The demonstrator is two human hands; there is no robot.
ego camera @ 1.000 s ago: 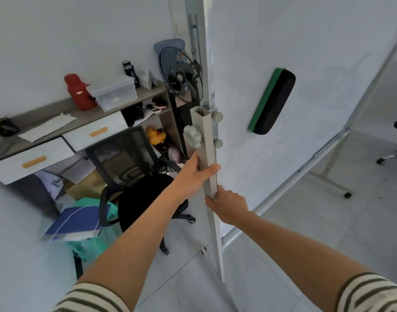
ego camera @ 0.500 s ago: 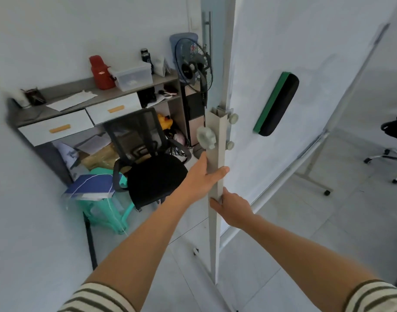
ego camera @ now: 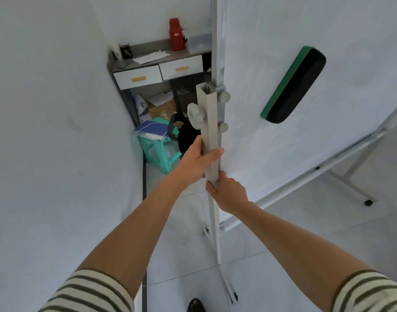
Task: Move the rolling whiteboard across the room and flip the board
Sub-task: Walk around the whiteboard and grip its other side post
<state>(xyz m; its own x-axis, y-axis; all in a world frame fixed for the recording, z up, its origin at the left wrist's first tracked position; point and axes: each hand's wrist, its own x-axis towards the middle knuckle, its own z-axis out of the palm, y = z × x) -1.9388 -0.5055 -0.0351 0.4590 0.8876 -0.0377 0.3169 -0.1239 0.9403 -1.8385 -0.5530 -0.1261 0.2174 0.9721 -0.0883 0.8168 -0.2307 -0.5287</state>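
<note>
The rolling whiteboard (ego camera: pixel 283 30) fills the upper right, its white face turned toward me. A green and black eraser (ego camera: pixel 294 86) clings to that face. The board's grey side post (ego camera: pixel 209 122) stands upright in the centre, with round knobs (ego camera: pixel 195 115) near its top. My left hand (ego camera: pixel 198 161) is wrapped around the post just below the knobs. My right hand (ego camera: pixel 227 191) grips the same post right beneath the left one. The board's tray rail (ego camera: pixel 305 174) runs down to the right, and a wheeled foot (ego camera: pixel 368 202) shows at the far right.
A white wall (ego camera: pixel 58 131) stands close on the left. Behind the post are a desk with two drawers (ego camera: pixel 159 73), a red flask (ego camera: pixel 175 34), a teal stool (ego camera: pixel 158 145) carrying a blue folder, and a black chair (ego camera: pixel 186 138). Pale tiled floor (ego camera: pixel 305 255) lies to the right.
The view has swung left and nearer the wall, and the desk and chair now sit farther back behind the post. Both hands keep the same grip on the post.
</note>
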